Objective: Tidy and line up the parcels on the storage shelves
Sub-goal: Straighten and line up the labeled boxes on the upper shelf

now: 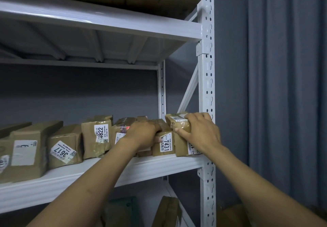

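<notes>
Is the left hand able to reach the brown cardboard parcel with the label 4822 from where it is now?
Probably yes. The brown cardboard parcel labelled 4822 stands at the shelf front, just left of the left hand, with nothing in front of it.

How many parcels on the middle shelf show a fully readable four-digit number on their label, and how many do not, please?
Parcels with a readable number: 3, namely 3617, 4822 and 7431.
Parcels with the number hidden, cut off or unreadable: 4 at least; the cluster behind the left hand is hard to separate.
Total: about 7.
</notes>
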The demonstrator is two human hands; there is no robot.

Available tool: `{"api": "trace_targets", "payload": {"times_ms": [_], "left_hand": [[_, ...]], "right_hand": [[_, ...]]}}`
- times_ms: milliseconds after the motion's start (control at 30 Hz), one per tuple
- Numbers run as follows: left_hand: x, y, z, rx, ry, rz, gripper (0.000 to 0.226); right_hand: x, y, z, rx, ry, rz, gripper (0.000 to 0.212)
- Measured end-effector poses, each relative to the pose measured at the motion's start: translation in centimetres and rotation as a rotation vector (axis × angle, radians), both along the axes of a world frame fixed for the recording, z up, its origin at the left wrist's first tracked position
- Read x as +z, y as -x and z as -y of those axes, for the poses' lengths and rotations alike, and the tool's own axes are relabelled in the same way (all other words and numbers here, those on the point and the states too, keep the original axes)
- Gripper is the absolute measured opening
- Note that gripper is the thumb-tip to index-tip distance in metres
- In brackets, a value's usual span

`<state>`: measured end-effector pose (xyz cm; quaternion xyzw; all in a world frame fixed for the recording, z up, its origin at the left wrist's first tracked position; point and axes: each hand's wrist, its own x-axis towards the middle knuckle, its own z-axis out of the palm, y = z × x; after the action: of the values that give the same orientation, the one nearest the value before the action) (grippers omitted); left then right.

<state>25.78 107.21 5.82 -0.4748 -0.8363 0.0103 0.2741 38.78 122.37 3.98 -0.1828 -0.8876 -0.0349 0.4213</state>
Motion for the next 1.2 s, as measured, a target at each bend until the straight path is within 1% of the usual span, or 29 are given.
{"api": "trace_targets", "payload": {"times_ms": [100, 200, 300, 367, 433, 500, 567, 667, 800, 900, 967, 1067, 1133, 1200], "left_hand": [[-0.3, -0.1, -0.1, 0.02, 0.018, -0.012, 0.042], [-1.0, -0.2, -0.1, 0.043, 0.03, -0.044, 0.05], [-1.4, -0.8, 0.1, 0.067, 0.048, -0.068, 0.06], [-1.3, -1.6, 0.5, 0.075, 0.043, -0.062, 0.063], [-0.8, -2.5, 1.4, 0.073, 0.005, -0.049, 0.063], [-0.4, -3.3, 2.7, 0.076, -0.045, -0.06, 0.059], [-0.1, -4.0, 4.5, 0.114, -0.08, -0.078, 0.053], [-0.1, -5.4, 8.0, 0.235, -0.101, -0.041, 0.054], [-0.6, -7.1, 13.9, 0.401, -0.096, -0.001, 0.05], [-1.3, -7.5, 18.8, 0.483, -0.12, 0.043, 0.042], [-1.5, -7.8, 22.3, 0.548, -0.132, 0.05, 0.041], [-1.9, -7.9, 27.9, 0.621, -0.137, 0.038, 0.042], [-2.1, -7.7, 31.7, 0.649, -0.161, 0.044, 0.04], [-2.3, -7.2, 35.8, 0.683, -0.185, 0.037, 0.038]], "right_hand": [[-0.1, 0.1, -0.6, 0.09, -0.129, 0.062, 0.06], [0.0, -0.2, -0.7, 0.177, -0.111, 0.127, 0.063], [0.4, -0.5, -0.7, 0.114, -0.135, 0.214, 0.071], [0.8, -0.9, -0.4, 0.068, -0.177, 0.227, 0.073], [1.3, -1.4, 0.5, 0.061, -0.225, 0.167, 0.066], [1.7, -1.9, 2.0, 0.102, -0.261, 0.121, 0.055], [2.0, -2.0, 3.9, 0.157, -0.243, 0.157, 0.044], [2.2, -1.9, 7.1, 0.262, -0.145, 0.252, 0.042], [1.9, -1.6, 11.1, 0.339, -0.131, 0.328, 0.041], [1.4, -0.7, 14.5, 0.423, -0.066, 0.375, 0.039], [1.1, -0.2, 17.4, 0.491, -0.013, 0.392, 0.035], [0.8, 0.3, 22.4, 0.524, -0.016, 0.445, 0.036], [0.6, 0.9, 26.1, 0.545, -0.039, 0.469, 0.041], [0.4, 1.8, 30.0, 0.56, -0.074, 0.477, 0.041]]}}
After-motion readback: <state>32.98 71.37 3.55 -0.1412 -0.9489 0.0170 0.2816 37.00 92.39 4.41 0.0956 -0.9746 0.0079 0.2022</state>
